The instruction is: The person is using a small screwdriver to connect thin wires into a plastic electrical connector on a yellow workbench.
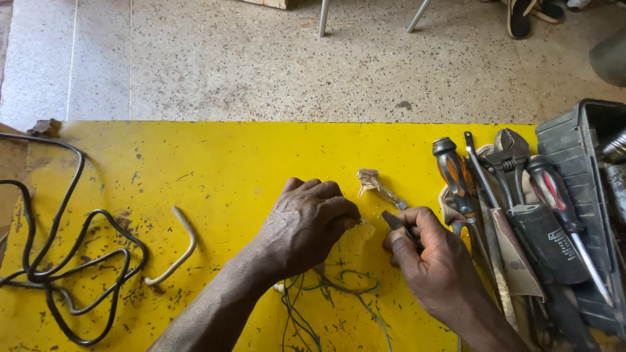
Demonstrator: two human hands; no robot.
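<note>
My left hand (306,221) rests fist-like on the yellow table (215,169), fingers closed over something small that I cannot make out, with thin green and dark wires (326,293) trailing out beneath it. My right hand (430,261) sits just to its right, gripping a small dark tool (391,220) whose tip points toward the left hand's fingertips. A crumpled scrap of brownish tape on a small metal piece (375,184) lies just beyond both hands.
A coiled black cable (65,261) lies at the left, a bent white wire piece (179,251) beside it. At the right lie screwdrivers (453,176), an adjustable wrench (512,156), a knife and a dark toolbox (587,143). Speckled floor lies beyond the table edge.
</note>
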